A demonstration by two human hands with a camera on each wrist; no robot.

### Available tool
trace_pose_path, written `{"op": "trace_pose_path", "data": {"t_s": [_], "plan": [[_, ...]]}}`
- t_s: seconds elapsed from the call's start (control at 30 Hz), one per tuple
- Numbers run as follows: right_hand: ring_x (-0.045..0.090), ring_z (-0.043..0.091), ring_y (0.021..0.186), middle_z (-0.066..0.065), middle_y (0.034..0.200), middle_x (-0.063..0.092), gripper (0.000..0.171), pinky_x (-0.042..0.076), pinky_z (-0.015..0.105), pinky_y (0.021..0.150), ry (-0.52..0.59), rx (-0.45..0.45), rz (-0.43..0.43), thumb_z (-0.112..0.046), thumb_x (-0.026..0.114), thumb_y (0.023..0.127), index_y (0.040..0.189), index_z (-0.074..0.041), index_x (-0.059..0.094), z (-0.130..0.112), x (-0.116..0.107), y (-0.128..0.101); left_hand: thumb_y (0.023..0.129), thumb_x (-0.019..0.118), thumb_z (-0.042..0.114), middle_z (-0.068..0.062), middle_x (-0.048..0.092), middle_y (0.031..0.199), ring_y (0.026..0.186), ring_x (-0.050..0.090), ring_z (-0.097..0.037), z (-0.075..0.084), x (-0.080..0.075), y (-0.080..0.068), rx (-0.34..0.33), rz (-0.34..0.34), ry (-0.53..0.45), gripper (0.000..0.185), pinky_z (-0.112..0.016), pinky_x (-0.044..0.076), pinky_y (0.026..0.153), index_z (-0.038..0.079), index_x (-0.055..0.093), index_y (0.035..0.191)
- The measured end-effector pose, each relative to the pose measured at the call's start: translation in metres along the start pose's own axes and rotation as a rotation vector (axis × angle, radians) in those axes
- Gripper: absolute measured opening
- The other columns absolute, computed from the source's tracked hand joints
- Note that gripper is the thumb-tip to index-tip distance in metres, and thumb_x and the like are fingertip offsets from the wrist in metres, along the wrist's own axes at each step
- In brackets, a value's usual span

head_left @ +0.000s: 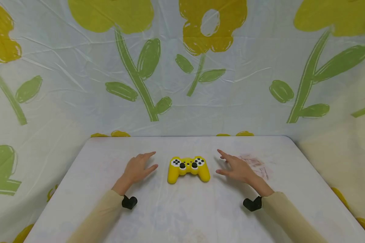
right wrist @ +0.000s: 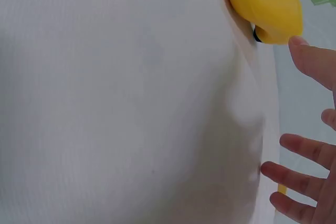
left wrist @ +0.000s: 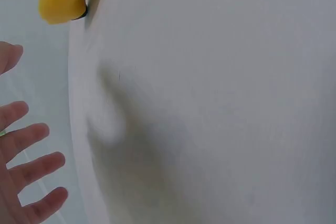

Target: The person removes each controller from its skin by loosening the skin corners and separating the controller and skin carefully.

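Two hands flank the yellow gamepad (head_left: 188, 167) at mid-table (head_left: 182, 209): left hand (head_left: 137, 169) just left of it, right hand (head_left: 236, 167) just right, both spread, holding nothing. Looks like the approach; next, both must close in on its grips.

White table (head_left: 182, 216), flower-print cloth backdrop (head_left: 261, 84), faint red stain (head_left: 257, 163)

No words, brands or numbers are showing legibly anywhere. The yellow game controller (head_left: 188, 168) on the counter (head_left: 182, 209) is carrying small marks on its white button clusters, but they are too small to read. The flower-printed cloth (head_left: 182, 67) behind is showing only drawn flowers and leaves, no lettering.
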State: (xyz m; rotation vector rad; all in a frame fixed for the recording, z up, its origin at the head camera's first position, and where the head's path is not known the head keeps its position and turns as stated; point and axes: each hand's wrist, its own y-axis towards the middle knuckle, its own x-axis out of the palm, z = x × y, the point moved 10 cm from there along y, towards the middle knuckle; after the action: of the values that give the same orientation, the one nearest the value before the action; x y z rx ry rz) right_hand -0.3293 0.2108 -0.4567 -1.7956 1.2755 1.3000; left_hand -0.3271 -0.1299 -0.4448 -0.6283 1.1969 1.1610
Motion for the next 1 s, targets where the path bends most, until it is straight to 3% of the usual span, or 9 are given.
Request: {"op": "trace_pose_path", "data": {"t_s": [0.27, 0.47, 0.63, 0.87, 1.0], "plan": [[0.061, 0.027, 0.101, 0.014, 0.123, 0.063, 0.081, 0.050, 0.045, 0.087, 0.184, 0.057, 0.001, -0.049, 0.068, 0.084, 0.148, -0.012, 0.033, -0.004, 0.009, 0.008, 0.094, 0.056, 0.046, -0.010, 0.053, 0.141, 0.127, 0.051, -0.032, -0.007, 0.013, -0.001, -0.130, -0.057, -0.148, 0.057, -0.054, 0.043, 0.101, 0.016, 0.047, 0.141], [0.061, 0.027, 0.097, 0.016, 0.121, 0.063, 0.079, 0.052, 0.040, 0.082, 0.286, 0.060, 0.014, -0.043, 0.072, 0.083, 0.146, -0.011, 0.036, -0.010, 0.009, 0.011, 0.092, 0.061, 0.041, -0.010, 0.060, 0.130, 0.104, 0.061, -0.025, -0.001, 0.016, 0.003, -0.157, -0.030, -0.289, 0.055, -0.045, 0.050, 0.092, 0.015, 0.050, 0.139], [0.061, 0.027, 0.096, 0.018, 0.123, 0.061, 0.078, 0.053, 0.038, 0.081, 0.364, 0.074, 0.012, -0.040, 0.072, 0.084, 0.146, -0.010, 0.036, -0.014, 0.011, 0.013, 0.091, 0.064, 0.037, -0.011, 0.064, 0.122, 0.087, 0.057, -0.016, 0.005, 0.024, 0.005, -0.186, -0.011, -0.374, 0.051, -0.034, 0.050, 0.079, 0.013, 0.053, 0.136], [0.060, 0.028, 0.099, 0.023, 0.130, 0.055, 0.077, 0.055, 0.030, 0.069, 0.550, 0.114, -0.038, -0.032, 0.070, 0.086, 0.148, -0.009, 0.030, -0.016, 0.021, 0.017, 0.090, 0.066, 0.036, -0.009, 0.067, 0.116, 0.089, 0.061, -0.018, 0.009, 0.027, 0.007, -0.231, 0.061, -0.441, 0.048, -0.036, 0.052, 0.080, 0.012, 0.057, 0.131], [0.060, 0.028, 0.098, 0.023, 0.130, 0.055, 0.078, 0.055, 0.030, 0.067, 0.577, 0.122, -0.042, -0.031, 0.072, 0.085, 0.147, -0.009, 0.031, -0.019, 0.022, 0.019, 0.090, 0.066, 0.038, -0.008, 0.066, 0.116, 0.095, 0.062, -0.021, 0.009, 0.032, 0.011, -0.265, 0.066, -0.513, 0.049, -0.038, 0.053, 0.084, 0.012, 0.057, 0.131]]}}
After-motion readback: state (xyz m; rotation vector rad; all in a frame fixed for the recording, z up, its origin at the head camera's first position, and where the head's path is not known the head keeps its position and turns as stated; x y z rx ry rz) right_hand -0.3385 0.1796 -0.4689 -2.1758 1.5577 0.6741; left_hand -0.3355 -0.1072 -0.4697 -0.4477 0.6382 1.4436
